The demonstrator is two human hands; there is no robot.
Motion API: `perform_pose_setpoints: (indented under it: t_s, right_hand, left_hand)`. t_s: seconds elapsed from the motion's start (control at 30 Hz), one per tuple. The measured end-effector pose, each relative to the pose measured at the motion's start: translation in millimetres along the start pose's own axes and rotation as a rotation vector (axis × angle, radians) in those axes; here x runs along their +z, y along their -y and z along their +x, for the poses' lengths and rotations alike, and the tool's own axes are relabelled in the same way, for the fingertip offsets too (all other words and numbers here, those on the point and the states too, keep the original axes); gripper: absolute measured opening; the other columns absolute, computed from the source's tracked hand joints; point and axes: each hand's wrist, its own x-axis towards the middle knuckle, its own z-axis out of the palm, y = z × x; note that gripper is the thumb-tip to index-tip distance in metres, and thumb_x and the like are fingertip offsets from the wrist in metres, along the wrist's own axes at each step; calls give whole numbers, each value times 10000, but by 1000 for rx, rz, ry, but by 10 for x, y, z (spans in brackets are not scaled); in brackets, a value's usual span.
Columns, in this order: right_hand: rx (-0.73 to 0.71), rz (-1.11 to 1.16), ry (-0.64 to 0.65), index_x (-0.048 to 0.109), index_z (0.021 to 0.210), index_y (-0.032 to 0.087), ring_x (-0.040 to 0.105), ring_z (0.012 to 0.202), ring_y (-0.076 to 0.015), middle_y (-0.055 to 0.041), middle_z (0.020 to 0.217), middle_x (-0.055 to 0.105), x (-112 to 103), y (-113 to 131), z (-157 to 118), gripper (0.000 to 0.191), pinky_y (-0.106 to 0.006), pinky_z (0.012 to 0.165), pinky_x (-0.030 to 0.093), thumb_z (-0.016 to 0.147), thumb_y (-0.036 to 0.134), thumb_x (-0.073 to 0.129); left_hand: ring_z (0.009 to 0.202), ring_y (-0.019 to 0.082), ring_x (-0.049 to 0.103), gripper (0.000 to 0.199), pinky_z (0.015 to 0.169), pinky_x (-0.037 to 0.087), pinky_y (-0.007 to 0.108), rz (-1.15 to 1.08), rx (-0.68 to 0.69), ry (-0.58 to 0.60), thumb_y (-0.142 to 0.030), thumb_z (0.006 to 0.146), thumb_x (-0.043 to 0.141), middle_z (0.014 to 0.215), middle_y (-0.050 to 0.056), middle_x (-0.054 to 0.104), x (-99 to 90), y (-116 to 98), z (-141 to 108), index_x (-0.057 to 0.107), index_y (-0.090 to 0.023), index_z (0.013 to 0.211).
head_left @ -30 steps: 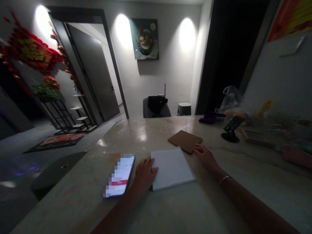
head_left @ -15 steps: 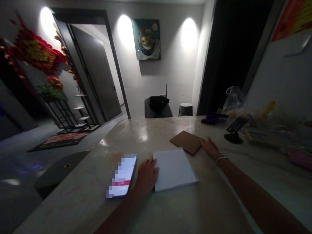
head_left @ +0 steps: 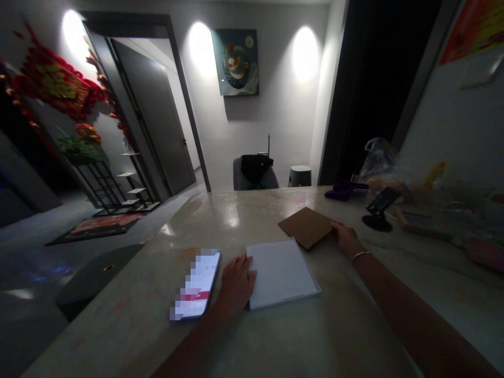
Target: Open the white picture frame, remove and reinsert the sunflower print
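The two hands are well apart on a pale stone bench (head_left: 220, 236), both resting low on its surface, with nothing lifted. The left hand (head_left: 236, 283) lies palm-down, its fingers (head_left: 249, 274) touching the left edge of a white square panel (head_left: 281, 273) without any visible grip. The right hand (head_left: 345, 239), with a thin metal bangle (head_left: 360, 256) on its wrist, reaches farther out, and its fingertips (head_left: 335, 226) meet the right corner of a brown square pad (head_left: 307, 227).

The panel and pad lie flat, just beside each other, the pad beyond the panel and angled to it. Left of the left hand, a smartphone (head_left: 197, 286) lies with its screen lit, the display pixelated. Farther along the bench, to the right, a small round-based phone stand (head_left: 378, 215) holds a dark device, near a purple object (head_left: 342, 191) and a crumpled plastic bag (head_left: 378, 157). Beyond the bench, a chair with a black garment (head_left: 255, 168) on it stands below a round-motif painting (head_left: 235, 62).
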Motion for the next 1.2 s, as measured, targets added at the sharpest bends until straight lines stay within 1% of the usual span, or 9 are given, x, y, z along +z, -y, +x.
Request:
perform_pose_setpoints:
  t_s: [0.17, 0.23, 0.37, 0.5, 0.57, 0.7, 0.83, 1.03, 1.2]
  right_hand:
    - [85, 98, 95, 558, 807, 150, 624, 696, -194, -46, 684, 642, 138, 129, -196, 147, -284, 565, 512, 692, 223, 503]
    - [86, 94, 92, 553, 822, 155, 621, 693, -198, -48, 697, 645, 179, 218, -293, 156, -284, 551, 508, 706, 215, 468]
    - [-4, 42, 71, 539, 934, 141, 604, 745, -206, -78, 870, 644, 174, 484, -482, 266, -290, 591, 490, 738, 282, 429]
    - [-169, -69, 148, 584, 941, 155, 594, 736, -215, -78, 849, 654, 113, 767, -791, 291, -311, 675, 459, 734, 334, 483]
    - [-418, -283, 305, 561, 1046, 169, 602, 786, -210, -90, 931, 650, 93, 843, -1010, 324, -305, 708, 452, 794, 302, 408]
    - [-778, -528, 578, 485, 1176, 249, 538, 1007, -202, -51, 1159, 566, 93, 810, -1405, 393, -325, 825, 428, 790, 206, 429]
    - [-909, -684, 711, 521, 1142, 234, 521, 1028, -244, -76, 1170, 558, 122, 706, -1559, 409, -368, 819, 432, 735, 202, 533]
    - [-895, -666, 752, 583, 1036, 236, 566, 952, -208, -57, 1079, 613, 122, 742, -1577, 268, -328, 789, 444, 797, 299, 478]
    - [-826, -508, 576, 602, 1006, 207, 550, 982, -178, -68, 1083, 609, 87, 782, -1536, 276, -326, 864, 415, 844, 267, 387]
  left_hand:
    - [1195, 219, 359, 402, 1009, 228, 390, -7, -3, 1, -286, 826, 351, 1295, 83, 434, -4, -33, -13, 450, -170, 1198]
    - [1194, 221, 360, 403, 1010, 227, 389, -6, 7, 3, -285, 830, 343, 1291, 91, 436, -16, -41, -17, 449, -162, 1200]
    - [1197, 225, 355, 421, 1013, 225, 372, 1, 13, 17, -286, 833, 333, 1288, 102, 436, -38, -42, -13, 442, -140, 1212]
    - [1204, 228, 345, 426, 1015, 219, 379, 8, 16, 14, -289, 832, 330, 1294, 97, 430, -50, -37, -9, 441, -136, 1214]
    - [1197, 221, 357, 417, 1010, 229, 379, 3, 19, 6, -287, 830, 338, 1288, 92, 439, -56, -40, -14, 448, -148, 1207]
    - [1184, 214, 374, 404, 999, 249, 371, -6, 32, -7, -288, 828, 350, 1280, 90, 447, -45, -43, -25, 452, -162, 1197]
    - [1176, 227, 381, 406, 997, 247, 386, -6, 32, -20, -289, 829, 349, 1274, 110, 448, -6, -30, -16, 446, -151, 1198]
    - [1183, 215, 375, 395, 999, 241, 385, -15, 16, -24, -278, 821, 357, 1272, 87, 456, -15, -25, -18, 447, -172, 1191]
    - [1177, 211, 382, 422, 998, 241, 380, -31, 6, -21, -278, 813, 365, 1272, 95, 458, -50, -48, -32, 417, -152, 1212]
